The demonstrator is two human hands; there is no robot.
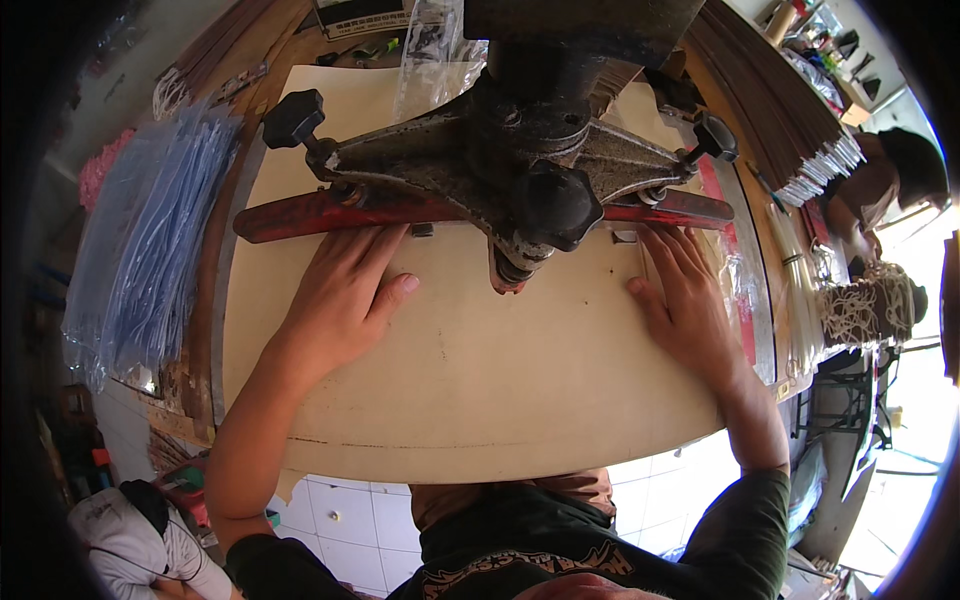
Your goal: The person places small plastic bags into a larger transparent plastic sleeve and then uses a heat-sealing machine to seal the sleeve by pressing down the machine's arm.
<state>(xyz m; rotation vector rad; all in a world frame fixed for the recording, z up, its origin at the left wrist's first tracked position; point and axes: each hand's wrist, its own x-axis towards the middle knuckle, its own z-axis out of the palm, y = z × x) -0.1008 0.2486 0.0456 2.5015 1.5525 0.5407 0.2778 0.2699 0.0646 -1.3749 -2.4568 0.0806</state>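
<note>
My left hand (345,300) lies palm down on the beige board (490,360), fingers stretched forward and thumb apart. Its fingertips go out of sight beneath a long red bar (400,209). My right hand (690,300) rests the same way farther right, its fingers reaching to the bar's edge. Neither hand shows anything gripped in it; what lies beneath the fingertips is hidden. Over the bar stands a dark, worn metal machine head (530,130) with black knobs (560,205). Small dark metal blocks (423,230) show just under the bar, near the fingers.
A pile of clear bluish plastic sleeves (150,250) lies at the left. Long brown strips with clear wrapped ends (820,170) fill the far right, near wound string (870,305). One person (890,175) is at the right, another (130,540) at lower left.
</note>
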